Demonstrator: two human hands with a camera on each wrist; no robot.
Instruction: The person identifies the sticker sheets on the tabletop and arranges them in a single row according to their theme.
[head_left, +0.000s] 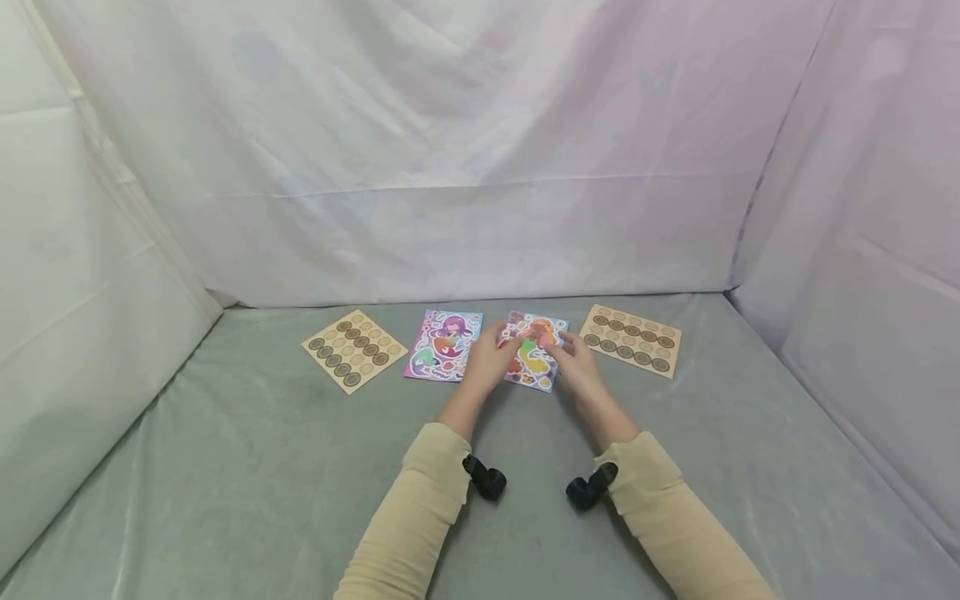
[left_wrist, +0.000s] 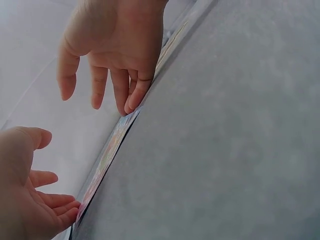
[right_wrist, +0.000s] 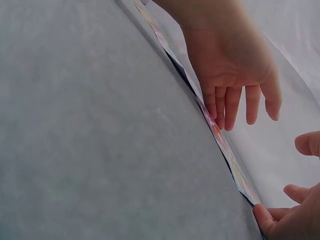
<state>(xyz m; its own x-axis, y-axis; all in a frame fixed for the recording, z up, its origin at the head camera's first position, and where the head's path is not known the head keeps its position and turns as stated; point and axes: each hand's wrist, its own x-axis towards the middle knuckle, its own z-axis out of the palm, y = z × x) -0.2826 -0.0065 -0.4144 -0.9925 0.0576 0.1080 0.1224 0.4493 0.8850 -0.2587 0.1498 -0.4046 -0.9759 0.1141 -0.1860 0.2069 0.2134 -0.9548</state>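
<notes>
A colourful sticker sheet with red, green and yellow figures lies on the grey cloth between both hands. My left hand touches its left edge, and my right hand touches its right edge. In the left wrist view, the left hand has its fingertips at the near end of the sheet, fingers extended, while the right hand reaches down to the far end. The right wrist view shows the right hand with relaxed fingers against the sheet's edge, and the left hand opposite.
Left of the hands lies a purple-haired figure sticker sheet. Tan sheets with rows of round marks lie at the far left and at the right. White cloth walls stand behind and at both sides.
</notes>
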